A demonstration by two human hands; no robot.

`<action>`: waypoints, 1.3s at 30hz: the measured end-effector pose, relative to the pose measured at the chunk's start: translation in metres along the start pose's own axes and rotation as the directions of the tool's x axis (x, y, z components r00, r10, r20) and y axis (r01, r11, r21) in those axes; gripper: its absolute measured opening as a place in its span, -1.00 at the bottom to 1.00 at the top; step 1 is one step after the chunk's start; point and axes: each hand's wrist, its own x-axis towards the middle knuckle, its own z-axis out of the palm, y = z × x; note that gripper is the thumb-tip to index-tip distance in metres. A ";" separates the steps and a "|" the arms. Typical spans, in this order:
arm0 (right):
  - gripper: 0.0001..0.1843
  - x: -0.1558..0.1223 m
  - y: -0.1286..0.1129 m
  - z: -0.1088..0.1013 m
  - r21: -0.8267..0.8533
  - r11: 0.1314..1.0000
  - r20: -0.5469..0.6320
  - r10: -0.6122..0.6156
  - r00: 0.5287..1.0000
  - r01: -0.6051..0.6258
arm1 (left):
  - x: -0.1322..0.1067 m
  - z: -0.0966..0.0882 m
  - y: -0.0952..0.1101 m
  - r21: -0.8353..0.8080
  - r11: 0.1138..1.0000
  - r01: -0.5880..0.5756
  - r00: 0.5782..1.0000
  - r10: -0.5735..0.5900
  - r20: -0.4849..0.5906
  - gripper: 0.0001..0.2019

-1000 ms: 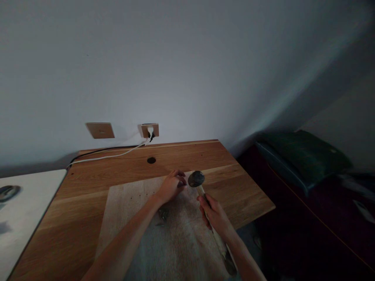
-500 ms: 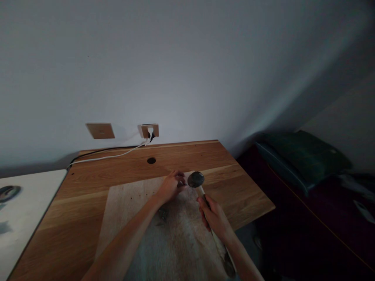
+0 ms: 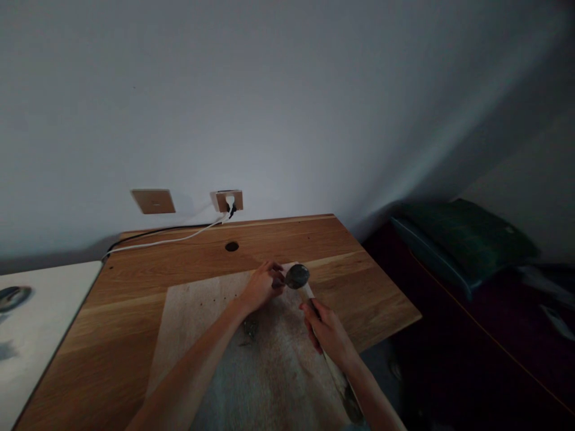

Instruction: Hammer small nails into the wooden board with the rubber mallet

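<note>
The right hand has its grip clamped round the handle of a hammer, partway down the shaft, and the hammer's head sits low over the far part of a pale board lying on the counter. The left hand is just beside the head, touching it or nearly so. Its grip is drawn together at the fingertips, but what they pinch is too small and dark to make out. The main risk, as I judge it, is to those fingers: they are so close to the head that a slightly off-line blow would land on them. The room is dim, which makes aiming harder. The board looks loose, so a blow could shift it. A small dark lump lies nearer the person than the head, beside the left forearm, and could be knocked.
</note>
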 end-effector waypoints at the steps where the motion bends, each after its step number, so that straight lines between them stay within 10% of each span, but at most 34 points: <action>1: -0.56 0.000 0.000 0.000 0.014 1.000 -0.008 -0.002 1.000 0.002 | 0.000 0.001 -0.001 -0.004 1.000 0.002 1.000 -0.002 -0.007 -0.90; 30: -0.52 -0.005 -0.009 0.004 0.010 0.999 -0.009 0.040 0.999 -0.040 | 0.000 -0.001 -0.003 -0.025 0.999 -0.037 0.999 0.038 0.034 -0.88; 39: -0.43 -0.031 0.022 0.007 0.064 0.994 -0.003 0.093 0.996 -0.092 | -0.004 -0.012 0.008 -0.056 0.998 -0.018 1.000 0.018 -0.002 -0.64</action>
